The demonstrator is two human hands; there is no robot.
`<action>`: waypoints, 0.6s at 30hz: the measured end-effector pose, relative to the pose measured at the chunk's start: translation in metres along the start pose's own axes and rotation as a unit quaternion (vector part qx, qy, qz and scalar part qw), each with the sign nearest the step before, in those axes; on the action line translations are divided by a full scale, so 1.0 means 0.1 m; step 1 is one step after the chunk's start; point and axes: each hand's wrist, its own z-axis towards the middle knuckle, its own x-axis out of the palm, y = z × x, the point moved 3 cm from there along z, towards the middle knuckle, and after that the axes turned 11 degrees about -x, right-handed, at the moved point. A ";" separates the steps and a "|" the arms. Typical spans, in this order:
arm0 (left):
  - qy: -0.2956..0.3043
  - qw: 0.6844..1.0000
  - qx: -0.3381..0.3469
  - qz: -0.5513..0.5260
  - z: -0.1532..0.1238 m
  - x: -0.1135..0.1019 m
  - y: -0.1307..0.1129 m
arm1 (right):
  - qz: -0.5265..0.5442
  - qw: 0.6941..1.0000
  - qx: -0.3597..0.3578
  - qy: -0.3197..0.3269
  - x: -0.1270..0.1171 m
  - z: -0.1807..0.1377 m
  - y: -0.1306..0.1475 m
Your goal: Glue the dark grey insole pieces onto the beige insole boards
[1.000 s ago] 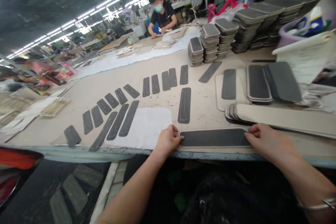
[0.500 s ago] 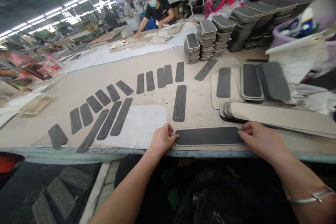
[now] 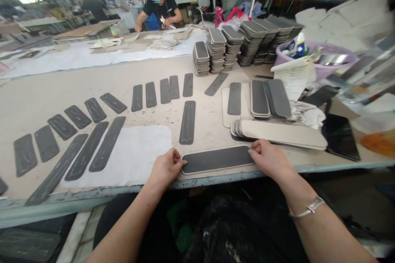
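A long dark grey panel with a pale rim [image 3: 217, 160] lies flat along the table's front edge. My left hand [image 3: 166, 166] pinches its left end between thumb and fingers. At the opposite end, my right hand [image 3: 268, 157] is closed on the upper right corner. Just beyond the right hand lies a fanned stack of long cream panels [image 3: 284, 133]. A single dark grey strip with shiny streaks [image 3: 187, 123] rests on the table above the held panel. To the left of my left hand is a white sheet [image 3: 135, 152], partly under similar long strips [image 3: 107, 144].
Several smaller grey strips [image 3: 77, 117] are spread across the table's left half. Tall stacks of edged panels [image 3: 216, 51] stand at the back, beside a purple basin [image 3: 336, 65]. A black tablet-like slab [image 3: 341, 137] lies at right. Across the table, a masked person [image 3: 160, 8] handles pale pieces.
The view has swung right, so the table contents appear farther left and the basin and black slab show more. Both hands keep their hold on the panel's ends.
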 end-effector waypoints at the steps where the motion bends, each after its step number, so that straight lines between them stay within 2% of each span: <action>1: 0.001 1.000 -0.002 0.000 0.00 0.00 0.00 | -0.005 1.000 0.000 -0.002 0.00 0.00 0.00; 10: -0.004 1.000 -0.003 0.006 0.01 0.01 0.01 | -0.044 0.999 0.022 0.014 -0.02 0.01 0.06; 18: -0.002 1.000 -0.003 0.000 0.02 0.01 0.00 | -0.046 0.999 0.006 0.008 0.01 0.01 0.04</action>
